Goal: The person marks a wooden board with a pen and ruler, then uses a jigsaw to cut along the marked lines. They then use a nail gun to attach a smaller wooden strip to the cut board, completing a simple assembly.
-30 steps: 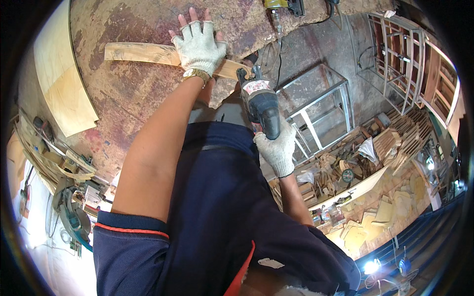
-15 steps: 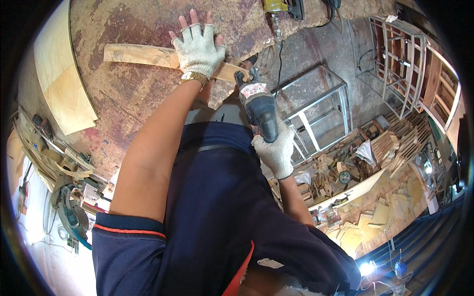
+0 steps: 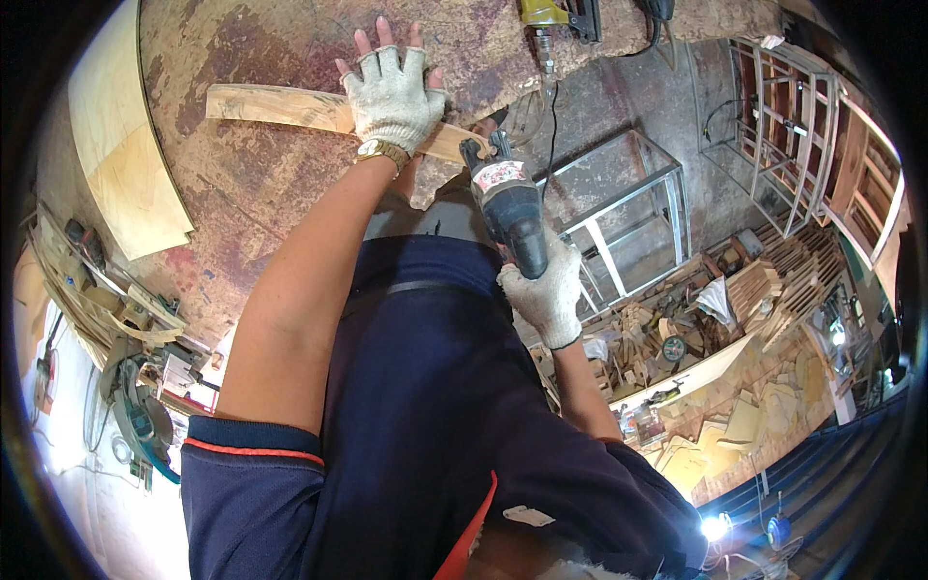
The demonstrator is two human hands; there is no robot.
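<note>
A curved wooden strip [image 3: 280,104] lies on the worn brown tabletop [image 3: 232,203]. My left hand [image 3: 396,97], in a fingerless white knit glove, presses flat on the strip with its fingers spread. The strip's right end [image 3: 449,143] reaches the table's edge. There, a dark power tool that looks like a jigsaw [image 3: 517,222] meets it with its forked front foot. My right hand [image 3: 546,295], gloved the same way, is closed round the back of the tool. The blade is too hidden to make out.
A pale plywood sheet [image 3: 126,145] lies at the left. Another tool with a yellow body [image 3: 543,14] rests at the far edge, a hose or cord hanging from it. To the right stand a metal frame [image 3: 628,198] and a heap of wood offcuts [image 3: 667,338].
The view has shifted slightly. Both hands, the strip and the jigsaw keep nearly the same places relative to each other.
</note>
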